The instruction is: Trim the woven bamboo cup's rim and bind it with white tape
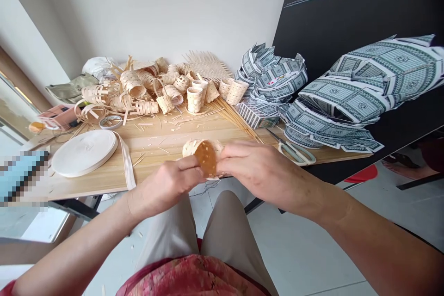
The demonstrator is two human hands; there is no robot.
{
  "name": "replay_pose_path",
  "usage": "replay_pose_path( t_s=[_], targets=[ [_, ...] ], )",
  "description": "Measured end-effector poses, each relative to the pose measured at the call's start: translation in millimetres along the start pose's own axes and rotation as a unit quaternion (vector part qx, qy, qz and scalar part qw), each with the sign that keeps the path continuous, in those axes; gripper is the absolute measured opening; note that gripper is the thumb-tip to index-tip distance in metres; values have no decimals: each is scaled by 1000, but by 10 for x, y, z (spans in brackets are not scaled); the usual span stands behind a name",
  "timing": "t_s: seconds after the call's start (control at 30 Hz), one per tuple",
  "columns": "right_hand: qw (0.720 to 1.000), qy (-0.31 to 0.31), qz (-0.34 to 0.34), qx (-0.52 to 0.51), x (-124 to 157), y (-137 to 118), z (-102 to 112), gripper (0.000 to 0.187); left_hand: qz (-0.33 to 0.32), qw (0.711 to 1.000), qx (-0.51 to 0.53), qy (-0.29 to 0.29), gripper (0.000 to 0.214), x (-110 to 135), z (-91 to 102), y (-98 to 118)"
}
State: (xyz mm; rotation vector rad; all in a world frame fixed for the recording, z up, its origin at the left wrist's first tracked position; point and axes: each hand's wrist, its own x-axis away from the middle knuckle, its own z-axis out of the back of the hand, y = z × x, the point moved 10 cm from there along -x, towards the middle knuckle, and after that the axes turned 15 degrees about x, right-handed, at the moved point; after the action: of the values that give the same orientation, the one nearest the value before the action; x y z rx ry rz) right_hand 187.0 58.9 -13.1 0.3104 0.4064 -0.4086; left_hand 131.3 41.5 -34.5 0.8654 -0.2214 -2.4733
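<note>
Between my hands, at the table's front edge, is a small woven basket (207,157) of pale wood strips, tilted so that its darker, shaded inside faces me. My left hand (173,176) pinches its rim on the left, thumb and fingers closed. On the other side, my right hand (255,169) has its fingers pressed together against the rim; whether it also grips a loose strip is hidden. Part of another pale woven surface shows just behind the right fingers, too covered to make out.
Woven tubes and strips (133,84) are heaped at the back left, beside small finished-looking cups (194,99). A roll of white tape (85,152) lies left. Scissors (296,153) lie right, near folded patterned-paper shapes (347,97). Thin sticks (239,118) and scraps are scattered about.
</note>
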Motion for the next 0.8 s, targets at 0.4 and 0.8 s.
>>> replay_pose_path(
  t_s=[0.4, 0.8],
  targets=[
    [984, -97, -24, -149, -17, 200, -268, 19, 160, 924, 330, -106, 25, -113, -283, -319],
    [989, -27, 22, -141, 17, 154, -129, 22, 48, 960, 257, -104, 24, -173, -226, -141]
  ],
)
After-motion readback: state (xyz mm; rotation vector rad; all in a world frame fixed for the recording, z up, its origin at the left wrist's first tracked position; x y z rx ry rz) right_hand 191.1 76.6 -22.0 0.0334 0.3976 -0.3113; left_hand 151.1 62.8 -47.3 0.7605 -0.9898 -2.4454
